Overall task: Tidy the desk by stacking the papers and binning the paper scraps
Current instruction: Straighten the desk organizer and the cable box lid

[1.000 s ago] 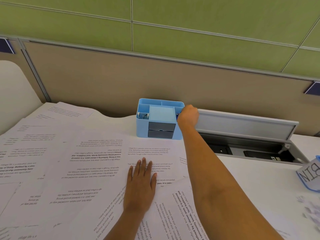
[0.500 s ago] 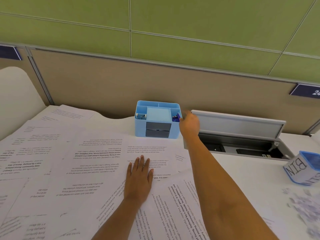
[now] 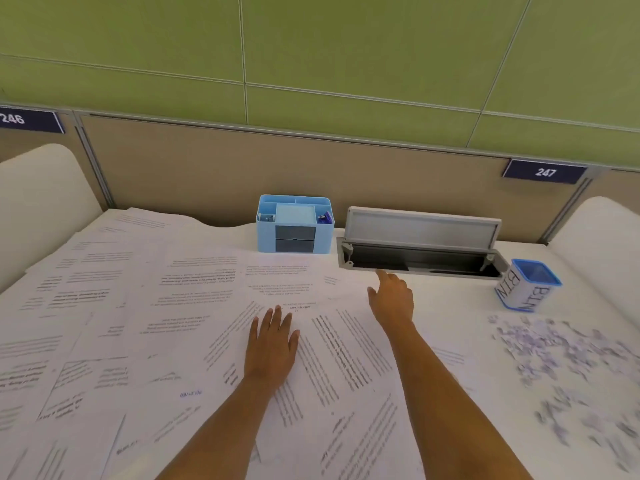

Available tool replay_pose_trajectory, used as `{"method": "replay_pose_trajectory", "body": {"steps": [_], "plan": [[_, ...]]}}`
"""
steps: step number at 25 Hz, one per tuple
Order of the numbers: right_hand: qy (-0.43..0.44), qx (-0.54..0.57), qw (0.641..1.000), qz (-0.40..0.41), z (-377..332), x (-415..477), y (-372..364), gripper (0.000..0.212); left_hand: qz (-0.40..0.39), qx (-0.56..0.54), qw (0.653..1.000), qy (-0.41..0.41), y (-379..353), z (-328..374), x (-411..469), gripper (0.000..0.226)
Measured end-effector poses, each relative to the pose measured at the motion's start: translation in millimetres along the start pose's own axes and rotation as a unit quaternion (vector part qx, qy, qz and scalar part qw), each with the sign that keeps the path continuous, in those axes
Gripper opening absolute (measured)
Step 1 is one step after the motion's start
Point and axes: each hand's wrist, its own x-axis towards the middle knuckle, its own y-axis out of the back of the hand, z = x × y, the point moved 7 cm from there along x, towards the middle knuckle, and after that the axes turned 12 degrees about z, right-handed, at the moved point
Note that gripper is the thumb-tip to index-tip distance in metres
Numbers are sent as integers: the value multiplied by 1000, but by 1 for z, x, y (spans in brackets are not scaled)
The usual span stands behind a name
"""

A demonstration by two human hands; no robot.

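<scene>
Nearby, organizer [image 3: 294, 225], cable tray [image 3: 420, 227], bin [image 3: 526, 289]; left grip [image 3: 272, 344] flat on papers [image 3: 138, 306], right grip [image 3: 393, 299] slack, empty.

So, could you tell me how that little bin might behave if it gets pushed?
The bin looks small with nothing visible inside, so it is probably light and would slide on the smooth desk. A push near its rim might tip it. The paper scraps lie loose near it, so steadying it seems wise.
</scene>
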Motion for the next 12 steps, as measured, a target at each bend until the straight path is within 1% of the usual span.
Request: {"method": "replay_pose_trajectory", "body": {"steps": [2, 3, 7, 10, 12], "plan": [[7, -21, 1000, 2, 20, -25, 5, 50, -13, -1, 1000, -3, 5, 6, -20, 75], [7, -29, 1000, 2, 30, -37, 7, 49, -19, -3, 1000, -3, 7, 8, -28, 68], [-10, -47, 999, -10, 73, -81, 14, 49, 5, -16, 1000, -8, 16, 14, -58, 72], [-19, -66, 998, -12, 100, -107, 19, 50, 5, -5, 1000, -7, 18, 19, -73, 57], [-22, -71, 997, -12, 113, -120, 21, 52, 7, -7, 1000, -10, 20, 23, -83, 53]]}}
